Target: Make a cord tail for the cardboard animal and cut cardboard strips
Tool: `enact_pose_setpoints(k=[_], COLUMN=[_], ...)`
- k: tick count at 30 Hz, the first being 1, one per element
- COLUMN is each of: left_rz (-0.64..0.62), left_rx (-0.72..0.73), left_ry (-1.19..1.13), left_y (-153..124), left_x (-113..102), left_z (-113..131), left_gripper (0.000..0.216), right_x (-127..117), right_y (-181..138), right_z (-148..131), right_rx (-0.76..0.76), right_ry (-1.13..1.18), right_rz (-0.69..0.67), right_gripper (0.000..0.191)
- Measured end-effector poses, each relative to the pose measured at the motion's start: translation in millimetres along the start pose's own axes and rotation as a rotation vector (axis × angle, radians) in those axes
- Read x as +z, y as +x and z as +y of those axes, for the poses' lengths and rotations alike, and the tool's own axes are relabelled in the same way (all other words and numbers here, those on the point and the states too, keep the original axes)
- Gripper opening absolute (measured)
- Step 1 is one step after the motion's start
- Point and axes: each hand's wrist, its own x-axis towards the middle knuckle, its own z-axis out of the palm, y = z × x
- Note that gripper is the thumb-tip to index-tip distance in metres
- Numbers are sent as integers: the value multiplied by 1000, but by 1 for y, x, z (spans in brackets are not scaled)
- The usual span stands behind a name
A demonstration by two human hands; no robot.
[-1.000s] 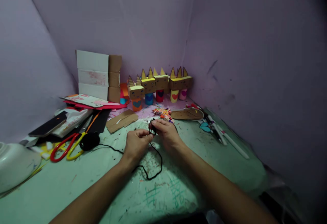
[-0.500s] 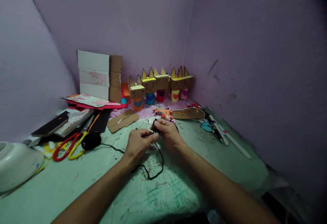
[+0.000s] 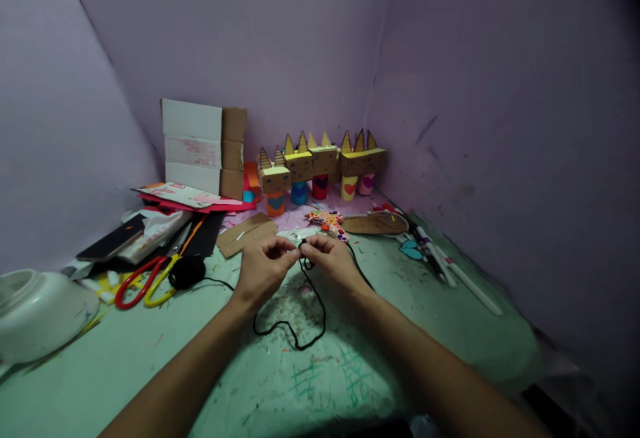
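Note:
My left hand (image 3: 263,268) and my right hand (image 3: 330,259) meet above the green table (image 3: 150,358), fingertips pinched together on a thin black yarn (image 3: 300,338). The yarn hangs from the pinch, loops on the table below my hands, and runs left to a black yarn ball (image 3: 187,271). A second strand trails off to the right past my right wrist.
Red and yellow scissors (image 3: 143,283) lie beside the ball. A white bowl (image 3: 40,311) sits at far left. Papers and a cardboard box (image 3: 203,148) are stacked behind. A row of cardboard animal figures (image 3: 320,165) stands in the corner. Markers (image 3: 450,271) lie at right.
Both hands have drawn closer, fingertip to fingertip, and the small wound bundle at my right fingers is gone. The loop on the table has widened. The camera shifted slightly left.

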Motion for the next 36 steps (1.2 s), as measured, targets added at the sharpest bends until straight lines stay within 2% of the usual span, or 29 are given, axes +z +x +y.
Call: enact_pose_setpoints(k=[6,9,13,18,23,26,29,36], left_rz=[-30,-92,-191,-317,-299,-225,-192,-343], left_rx=[-34,-75,-200,-286,-340,-307,-241,-178], left_ry=[-144,-286,-454,-572,-602,-547,-477,-539], left_y=[3,5,8,8,6,5,5,8], left_x=[0,0,-1,-4,-2,2,5,-1], left_z=[-2,-6,-14,-19,-17,-17,-19,-19], left_gripper=[10,15,28,35,36,33,32,33], right_x=[-1,-4,-8,-12,-14,-14,-14,-15], right_y=[0,1,2,2,2,2,3,3], right_z=[3,7,12,13,10,9,8,4], right_rx=[14,47,135,191,142,78,112,215], right_ry=[-6,50,130,85,22,-31,-27,40], right_rz=[-62,-102,-185,-240,-283,-279,-283,-400], right_gripper=[17,20,23,23,22,24,27,32])
